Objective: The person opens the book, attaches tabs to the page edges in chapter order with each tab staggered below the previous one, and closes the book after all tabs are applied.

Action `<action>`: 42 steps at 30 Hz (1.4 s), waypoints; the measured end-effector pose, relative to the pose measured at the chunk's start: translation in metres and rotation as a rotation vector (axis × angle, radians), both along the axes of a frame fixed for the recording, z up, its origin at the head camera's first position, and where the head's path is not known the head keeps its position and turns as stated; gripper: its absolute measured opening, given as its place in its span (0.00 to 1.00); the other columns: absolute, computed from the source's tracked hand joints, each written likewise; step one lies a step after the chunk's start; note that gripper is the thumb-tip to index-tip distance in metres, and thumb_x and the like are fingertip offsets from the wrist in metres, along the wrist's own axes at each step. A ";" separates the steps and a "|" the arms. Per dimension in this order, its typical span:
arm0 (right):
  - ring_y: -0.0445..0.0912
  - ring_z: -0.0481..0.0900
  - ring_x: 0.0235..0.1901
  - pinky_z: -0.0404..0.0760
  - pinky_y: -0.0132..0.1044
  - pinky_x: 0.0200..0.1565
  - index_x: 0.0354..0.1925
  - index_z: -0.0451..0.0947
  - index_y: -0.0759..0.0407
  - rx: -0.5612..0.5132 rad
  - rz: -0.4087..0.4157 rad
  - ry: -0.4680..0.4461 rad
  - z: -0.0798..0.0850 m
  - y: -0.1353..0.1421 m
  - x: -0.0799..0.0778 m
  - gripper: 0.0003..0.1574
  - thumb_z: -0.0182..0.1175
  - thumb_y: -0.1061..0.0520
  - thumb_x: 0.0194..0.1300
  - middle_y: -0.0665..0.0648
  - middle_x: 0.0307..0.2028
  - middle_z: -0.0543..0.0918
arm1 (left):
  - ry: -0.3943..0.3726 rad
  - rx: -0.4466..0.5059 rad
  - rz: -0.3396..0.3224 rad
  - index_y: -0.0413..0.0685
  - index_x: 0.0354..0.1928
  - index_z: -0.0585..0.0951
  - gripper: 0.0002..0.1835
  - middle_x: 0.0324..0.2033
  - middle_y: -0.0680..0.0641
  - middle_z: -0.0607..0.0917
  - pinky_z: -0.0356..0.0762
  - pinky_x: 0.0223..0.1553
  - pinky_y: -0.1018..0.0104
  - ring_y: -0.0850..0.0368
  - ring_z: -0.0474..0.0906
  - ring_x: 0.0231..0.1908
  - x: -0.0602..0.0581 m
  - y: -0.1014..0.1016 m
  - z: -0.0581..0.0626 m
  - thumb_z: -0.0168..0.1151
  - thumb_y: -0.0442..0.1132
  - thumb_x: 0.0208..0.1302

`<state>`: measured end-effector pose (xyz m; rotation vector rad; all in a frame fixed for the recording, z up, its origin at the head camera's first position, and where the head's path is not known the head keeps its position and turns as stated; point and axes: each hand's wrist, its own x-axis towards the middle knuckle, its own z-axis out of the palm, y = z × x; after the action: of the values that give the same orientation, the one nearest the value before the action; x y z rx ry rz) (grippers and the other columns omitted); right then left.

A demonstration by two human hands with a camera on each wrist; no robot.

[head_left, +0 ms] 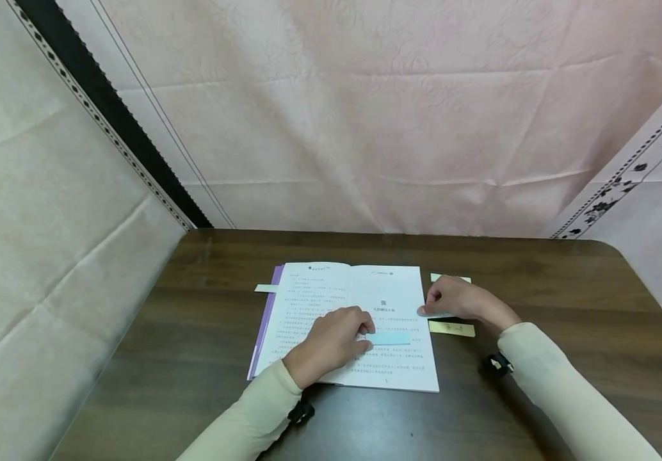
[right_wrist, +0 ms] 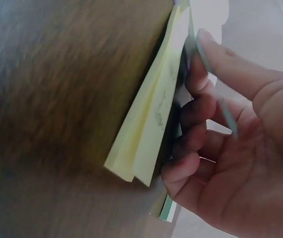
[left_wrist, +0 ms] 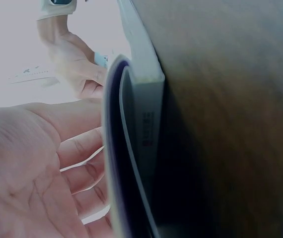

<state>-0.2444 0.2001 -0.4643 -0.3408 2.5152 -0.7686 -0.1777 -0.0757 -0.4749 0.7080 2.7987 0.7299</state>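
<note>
An open book with a purple cover lies on the table, its pages printed. My left hand rests on it, with its thumb and forefinger at the left end of a light blue sticky strip on the right page. In the left wrist view, the fingers of that hand reach over the page, tips hidden behind the book's edge. At the right edge of the page my right hand pinches a pale green sticky tab between thumb and fingers.
Yellow sticky tabs stick out from the book's right side below the right hand. A pale green tab shows above it. Another pale tab juts out at the left. Cloth hangs behind the brown table.
</note>
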 end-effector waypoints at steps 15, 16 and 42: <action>0.43 0.64 0.21 0.62 0.36 0.26 0.23 0.70 0.55 0.059 -0.051 0.071 -0.001 0.005 0.000 0.29 0.76 0.43 0.64 0.50 0.19 0.67 | 0.009 -0.015 -0.001 0.52 0.41 0.89 0.07 0.34 0.58 0.84 0.75 0.36 0.66 0.65 0.76 0.35 0.000 0.006 0.006 0.78 0.39 0.63; 0.43 0.65 0.22 0.63 0.37 0.27 0.24 0.70 0.55 0.052 -0.045 0.083 -0.001 0.005 0.002 0.27 0.76 0.44 0.64 0.50 0.20 0.69 | 0.008 -0.016 -0.001 0.52 0.41 0.89 0.07 0.34 0.58 0.84 0.75 0.36 0.66 0.65 0.76 0.35 0.001 0.006 0.006 0.78 0.39 0.63; 0.50 0.82 0.48 0.85 0.46 0.51 0.48 0.88 0.61 0.016 0.121 0.515 -0.007 -0.073 0.090 0.19 0.80 0.63 0.57 0.53 0.43 0.85 | -0.012 -0.007 0.013 0.52 0.40 0.90 0.07 0.35 0.57 0.87 0.78 0.37 0.66 0.66 0.79 0.36 0.001 0.001 0.003 0.80 0.39 0.61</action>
<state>-0.1545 0.1273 -0.4711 -0.7617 2.9344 -0.6767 -0.1767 -0.0745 -0.4715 0.6831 2.7960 0.7237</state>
